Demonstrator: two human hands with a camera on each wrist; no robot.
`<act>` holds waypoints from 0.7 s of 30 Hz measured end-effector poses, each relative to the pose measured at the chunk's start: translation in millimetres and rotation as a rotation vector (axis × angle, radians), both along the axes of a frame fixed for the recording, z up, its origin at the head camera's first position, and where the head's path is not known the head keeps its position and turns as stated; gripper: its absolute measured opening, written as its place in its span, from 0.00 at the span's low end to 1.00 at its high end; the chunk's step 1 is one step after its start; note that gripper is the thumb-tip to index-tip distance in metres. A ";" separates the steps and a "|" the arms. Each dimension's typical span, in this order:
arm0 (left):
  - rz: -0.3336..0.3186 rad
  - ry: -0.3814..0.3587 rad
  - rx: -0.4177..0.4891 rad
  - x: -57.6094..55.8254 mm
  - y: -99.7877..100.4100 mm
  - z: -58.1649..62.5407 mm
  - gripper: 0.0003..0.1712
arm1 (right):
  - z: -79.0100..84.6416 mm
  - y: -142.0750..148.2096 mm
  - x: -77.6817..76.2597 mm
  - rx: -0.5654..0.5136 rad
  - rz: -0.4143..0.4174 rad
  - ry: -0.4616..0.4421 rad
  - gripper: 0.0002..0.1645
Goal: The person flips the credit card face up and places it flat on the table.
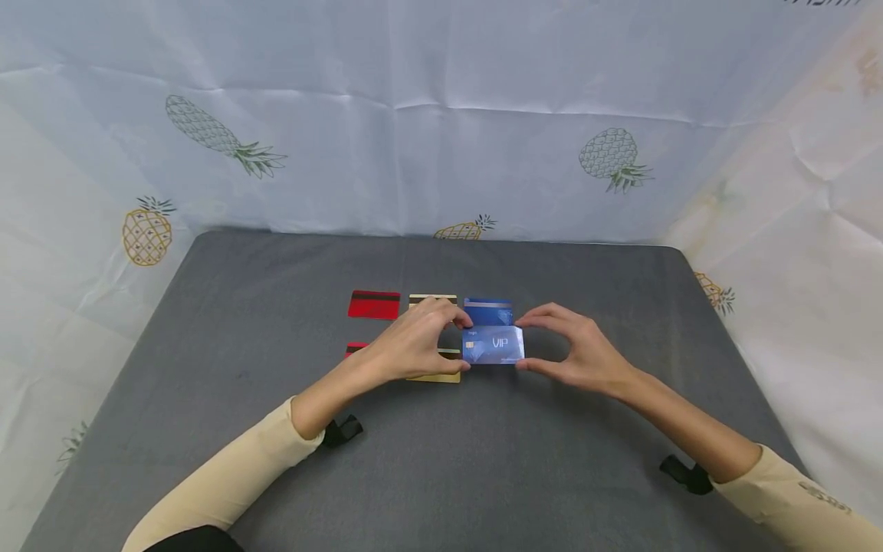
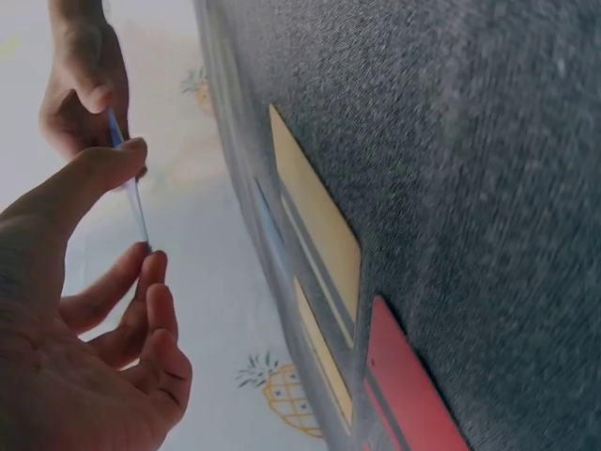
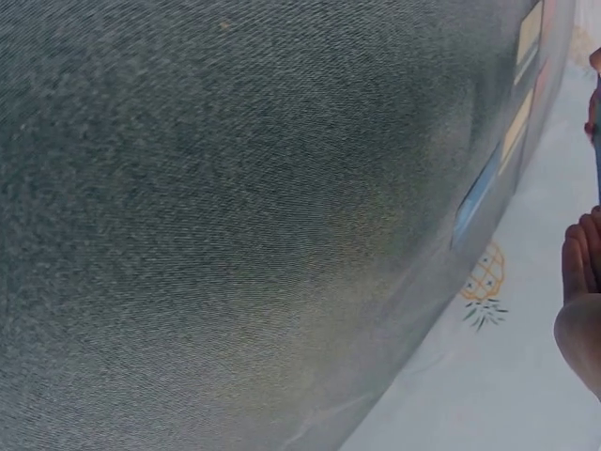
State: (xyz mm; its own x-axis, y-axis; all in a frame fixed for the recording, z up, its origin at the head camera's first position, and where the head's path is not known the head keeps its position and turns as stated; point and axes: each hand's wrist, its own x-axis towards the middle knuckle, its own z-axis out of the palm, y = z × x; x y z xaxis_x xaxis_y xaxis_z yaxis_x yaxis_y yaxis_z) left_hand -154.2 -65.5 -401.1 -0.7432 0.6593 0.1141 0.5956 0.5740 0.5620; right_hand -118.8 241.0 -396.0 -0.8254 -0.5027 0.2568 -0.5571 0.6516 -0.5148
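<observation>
A light blue plastic card (image 1: pixel 493 345) marked VIP is held up off the table between both hands. My left hand (image 1: pixel 415 337) pinches its left edge, thumb at the bottom corner and fingers at the top one. On the opposite edge my right hand (image 1: pixel 583 349) grips it the same way. In the left wrist view the card (image 2: pixel 139 211) shows edge-on between thumb and fingertips. Just behind it on the table lies a darker blue card (image 1: pixel 487 310) with a pale stripe. The right hand (image 3: pixel 582 301) is mostly cut off in the right wrist view.
Left of the blue card lie a gold card (image 1: pixel 432 297) and a red card (image 1: pixel 373 304) with dark stripes. A nearer gold card (image 1: pixel 434 378) and a nearer red card (image 1: pixel 355 347) are partly hidden by the left hand. Pineapple-print cloth (image 1: pixel 428 153) hangs behind the grey table (image 1: pixel 552 475).
</observation>
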 end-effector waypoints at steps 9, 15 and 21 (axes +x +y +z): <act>-0.027 0.062 -0.094 0.2 6.4 -4.4 0.30 | -10.4 2.4 -0.5 0.028 0.036 -0.002 0.34; -0.025 0.064 -0.159 0.5 10.3 -9.2 0.30 | -17.1 2.5 -0.7 0.042 0.043 -0.047 0.32; -0.029 0.052 -0.202 1.4 14.9 -12.4 0.31 | -25.7 4.1 -1.7 0.071 0.047 -0.068 0.30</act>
